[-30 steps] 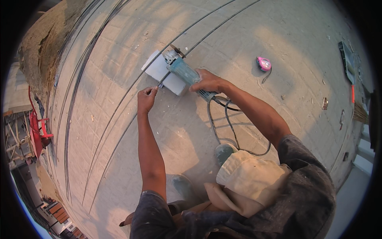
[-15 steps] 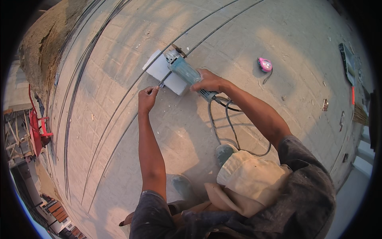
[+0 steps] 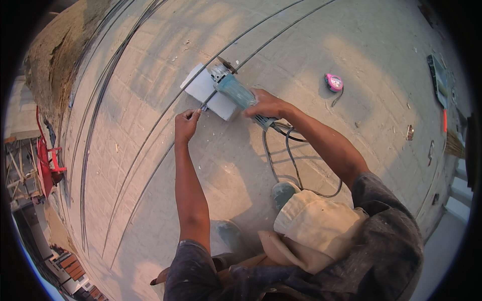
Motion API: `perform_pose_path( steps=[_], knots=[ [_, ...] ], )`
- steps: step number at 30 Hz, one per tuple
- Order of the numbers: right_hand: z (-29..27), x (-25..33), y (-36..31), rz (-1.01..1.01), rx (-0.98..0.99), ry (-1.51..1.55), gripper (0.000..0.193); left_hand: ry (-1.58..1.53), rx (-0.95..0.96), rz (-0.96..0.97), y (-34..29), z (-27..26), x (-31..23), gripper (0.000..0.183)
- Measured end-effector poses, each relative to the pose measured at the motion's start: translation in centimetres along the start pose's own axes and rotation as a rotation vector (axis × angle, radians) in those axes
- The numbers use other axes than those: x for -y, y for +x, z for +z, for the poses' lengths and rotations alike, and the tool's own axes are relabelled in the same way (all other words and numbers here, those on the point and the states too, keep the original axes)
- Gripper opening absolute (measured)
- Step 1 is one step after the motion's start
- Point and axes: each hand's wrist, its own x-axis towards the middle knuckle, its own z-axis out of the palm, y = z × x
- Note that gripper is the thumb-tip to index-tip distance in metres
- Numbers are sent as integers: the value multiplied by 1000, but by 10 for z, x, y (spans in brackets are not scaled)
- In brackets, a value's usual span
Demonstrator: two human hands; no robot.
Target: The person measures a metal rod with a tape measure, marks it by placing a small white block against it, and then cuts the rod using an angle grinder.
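A teal angle grinder (image 3: 236, 91) is gripped round its body by my right hand (image 3: 268, 104). Its metal head and disc (image 3: 228, 64) lie over a long thin steel rod (image 3: 266, 42). Beneath the grinder, a white block (image 3: 198, 85) sits on the ground under the rod. My left hand (image 3: 186, 125) is closed in a pinch on the same rod just beside the block's near edge. A small greyish bit shows by those fingertips, too small to name. A second steel rod (image 3: 163, 114) runs alongside, crossing the block's left part.
The grinder's dark cable (image 3: 296, 168) loops near my shoe (image 3: 285, 194). A pink tape measure (image 3: 333, 82) lies to the right. More rods (image 3: 106, 75) stretch along the left, near a sand heap (image 3: 60, 47) and a red wheelbarrow (image 3: 46, 165). A dark tray-like object (image 3: 438, 78) lies far right.
The grinder's head and disc have tilted slightly, and my right hand has shifted a little to the right on its body. My left hand stays almost still.
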Motion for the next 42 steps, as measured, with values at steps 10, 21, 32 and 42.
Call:
perform_pose_path(
  steps=[10,21,32,42],
  knots=[
    [3,-3,3,5,14,-2,85,-24,-7,9,0,2,2,39],
    [2,-9,10,-54,8,60,83,-15,5,13,0,3,0,36],
    [-6,48,-17,-165,43,358,74,416,-176,381,-60,23,-72,62],
    [-13,54,-24,-226,-1,642,62,-1114,175,58,-113,128,-158,48]
  ],
)
